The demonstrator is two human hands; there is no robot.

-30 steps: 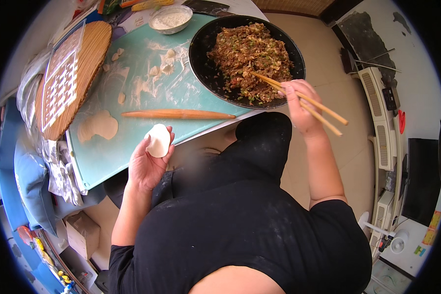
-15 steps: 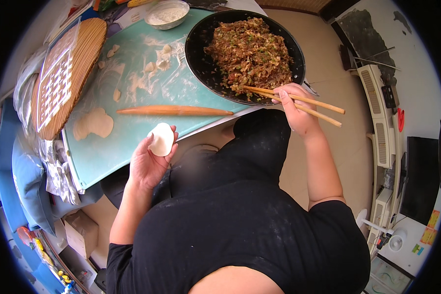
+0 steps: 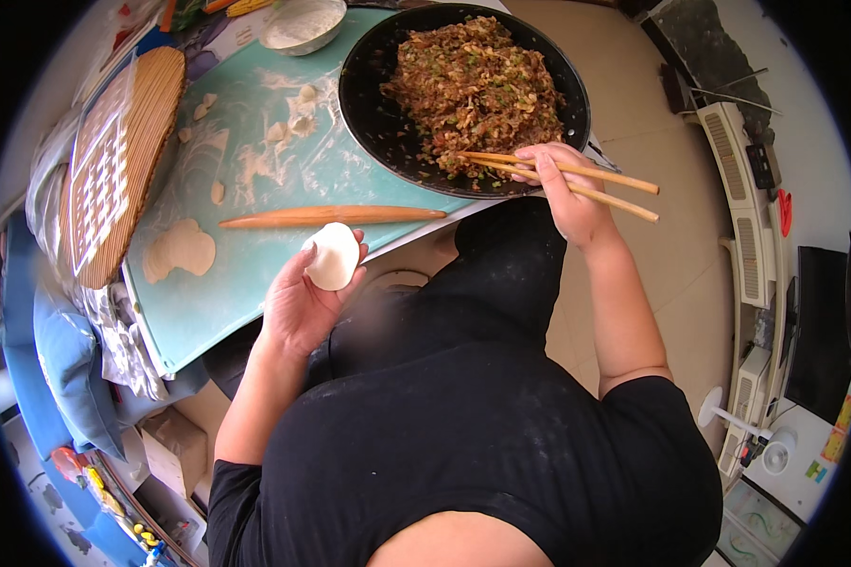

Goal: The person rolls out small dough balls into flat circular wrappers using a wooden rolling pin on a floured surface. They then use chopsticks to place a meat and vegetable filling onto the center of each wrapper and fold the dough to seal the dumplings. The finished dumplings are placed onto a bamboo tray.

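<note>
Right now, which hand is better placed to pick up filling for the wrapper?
Right. The right hand grips the chopsticks, whose tips lie in the minced filling at the near edge of the black pan. The left hand is occupied, cupping the round dough wrapper.

At frame centre the left hand [image 3: 298, 307] cups a round white dumpling wrapper [image 3: 334, 255] in its palm. Right of centre the right hand [image 3: 563, 194] pinches wooden chopsticks [image 3: 577, 180], their tips in minced filling [image 3: 473, 90] heaped in a black pan [image 3: 369, 104]. A wooden rolling pin [image 3: 331, 216] lies on the floured turquoise counter [image 3: 208, 302].
</note>
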